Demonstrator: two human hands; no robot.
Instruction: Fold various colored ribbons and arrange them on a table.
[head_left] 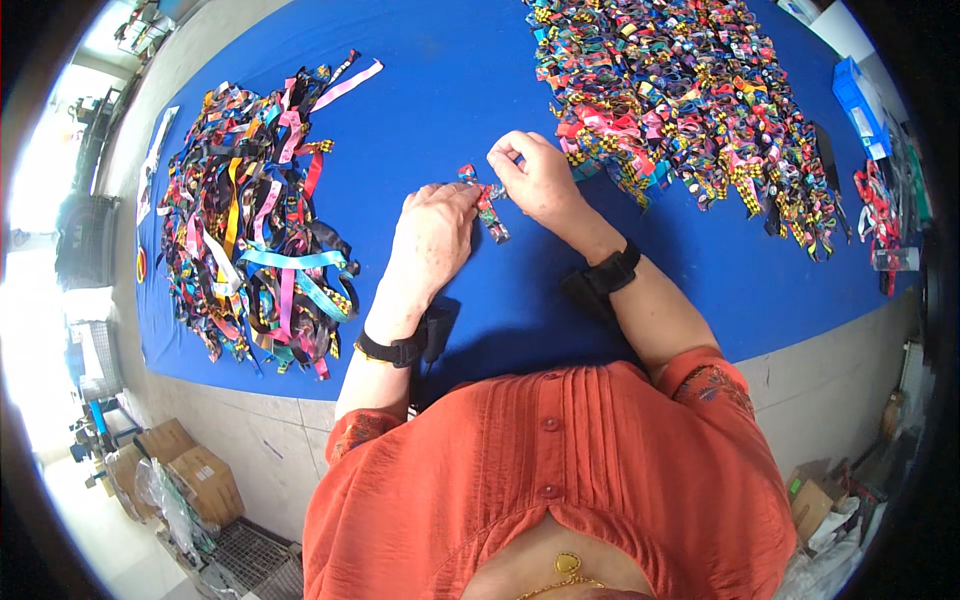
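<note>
On the blue cloth in front of me lies a short, folded piece of patterned ribbon (491,212), mostly red with multicoloured print. My left hand (435,228) lies palm down beside it, its fingertips pressed together on the ribbon's left side. My right hand (542,178) is raised just right of the ribbon, thumb and index finger pinched. Anything held in that pinch is too small to make out. A black band (612,267) circles my right wrist, and another black band (398,350) is on my left wrist.
To the left sits a heap of loose, multicoloured ribbon strips (250,230). A wide pile of looped ribbon pieces (690,100) covers the far right of the blue table (420,90). A blue bin (862,108) stands by the right edge; cardboard boxes (203,482) are on the floor at lower left.
</note>
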